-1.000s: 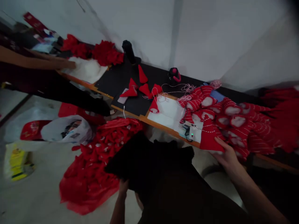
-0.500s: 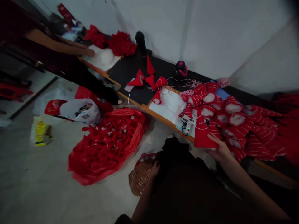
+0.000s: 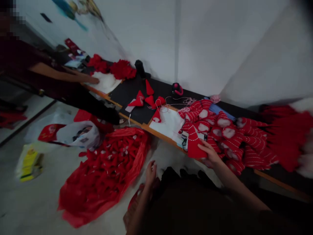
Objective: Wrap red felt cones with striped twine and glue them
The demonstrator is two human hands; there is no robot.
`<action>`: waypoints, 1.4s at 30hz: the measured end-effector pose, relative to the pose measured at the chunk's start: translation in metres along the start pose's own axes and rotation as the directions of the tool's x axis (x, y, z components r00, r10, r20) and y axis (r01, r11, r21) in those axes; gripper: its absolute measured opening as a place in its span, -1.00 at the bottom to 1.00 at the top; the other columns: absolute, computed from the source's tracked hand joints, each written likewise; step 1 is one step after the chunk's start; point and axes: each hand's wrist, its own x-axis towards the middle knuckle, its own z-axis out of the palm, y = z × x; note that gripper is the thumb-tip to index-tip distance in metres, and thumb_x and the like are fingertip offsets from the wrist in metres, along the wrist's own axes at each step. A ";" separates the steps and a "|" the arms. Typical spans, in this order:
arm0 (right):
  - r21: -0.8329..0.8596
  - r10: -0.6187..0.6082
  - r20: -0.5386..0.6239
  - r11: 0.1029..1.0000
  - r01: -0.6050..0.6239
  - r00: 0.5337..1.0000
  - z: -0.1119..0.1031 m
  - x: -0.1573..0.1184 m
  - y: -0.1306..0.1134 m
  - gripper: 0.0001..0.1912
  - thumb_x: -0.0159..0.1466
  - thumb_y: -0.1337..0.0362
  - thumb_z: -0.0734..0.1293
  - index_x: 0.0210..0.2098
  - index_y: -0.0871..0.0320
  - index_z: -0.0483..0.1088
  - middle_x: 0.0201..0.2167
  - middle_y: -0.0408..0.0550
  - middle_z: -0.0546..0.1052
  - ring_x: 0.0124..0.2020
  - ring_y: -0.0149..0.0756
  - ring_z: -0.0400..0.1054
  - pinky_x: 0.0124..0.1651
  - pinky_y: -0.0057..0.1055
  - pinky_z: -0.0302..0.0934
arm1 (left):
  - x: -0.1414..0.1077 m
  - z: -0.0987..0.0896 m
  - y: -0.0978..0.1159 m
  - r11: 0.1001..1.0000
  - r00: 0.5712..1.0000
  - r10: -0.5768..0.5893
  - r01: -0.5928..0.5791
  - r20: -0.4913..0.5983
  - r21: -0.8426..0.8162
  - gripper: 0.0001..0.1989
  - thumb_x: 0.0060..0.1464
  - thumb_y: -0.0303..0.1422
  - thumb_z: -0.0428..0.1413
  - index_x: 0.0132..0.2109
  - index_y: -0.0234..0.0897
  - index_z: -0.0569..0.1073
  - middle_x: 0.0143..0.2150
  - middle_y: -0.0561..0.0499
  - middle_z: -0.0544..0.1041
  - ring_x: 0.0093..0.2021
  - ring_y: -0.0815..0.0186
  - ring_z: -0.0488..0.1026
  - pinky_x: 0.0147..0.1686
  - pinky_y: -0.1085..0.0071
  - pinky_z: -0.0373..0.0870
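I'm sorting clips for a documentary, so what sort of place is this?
Probably a small handicraft workshop making red, Christmas-style items: red-and-white striped knitted pieces heaped on a workbench, small red cones beside white fluffy filling, and a red plastic sack full of red pieces on the floor.

A white wall rises along the far side, and the bench is set against it, with a black mat laid on top. Red felt cones are scattered on the mat, and a black bottle is stood behind them. White stuffing and red fluff are heaped towards the left, where a forearm of a co-worker is stretched over the stuffing. A white sheet is spread right of the mat, crossed by pink-and-white twine. On the floor, a red bag is laid out, with a white plastic bag and a yellow packet left of it.
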 end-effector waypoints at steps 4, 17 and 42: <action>-0.060 -0.165 0.063 0.984 0.168 0.984 0.035 0.007 -0.009 -0.55 0.02 0.16 0.54 -0.10 0.03 0.48 -0.16 -0.12 0.60 -0.25 -0.25 0.51 -0.21 -0.37 0.41 | 0.070 0.012 0.097 0.879 0.859 0.475 -0.452 0.191 -0.152 -0.55 0.25 -0.22 0.04 0.23 -0.21 0.26 0.30 -0.15 0.27 0.31 0.14 0.20 0.28 0.15 0.14; -0.246 -0.690 -0.224 0.724 0.645 0.689 0.189 0.060 -0.042 -0.49 0.05 0.14 0.51 -0.01 0.03 0.45 -0.01 -0.06 0.52 0.01 -0.10 0.39 0.11 -0.18 0.25 | 0.208 -0.061 0.264 0.561 0.354 0.804 -0.717 0.478 -0.413 -0.81 0.19 -0.25 0.08 -0.26 -0.28 0.46 -0.50 0.09 0.32 -0.48 0.39 0.23 -0.43 0.46 0.18; -0.020 -0.593 -0.276 0.790 0.613 0.756 0.176 0.041 -0.065 -0.51 0.05 0.07 0.52 -0.04 -0.03 0.45 -0.01 -0.10 0.53 -0.02 -0.15 0.43 0.04 -0.26 0.28 | 0.185 -0.018 0.295 0.622 0.375 0.783 -0.448 0.497 -0.642 -0.76 0.22 -0.18 0.05 -0.29 -0.27 0.39 -0.39 0.07 0.35 -0.38 0.38 0.27 -0.35 0.48 0.22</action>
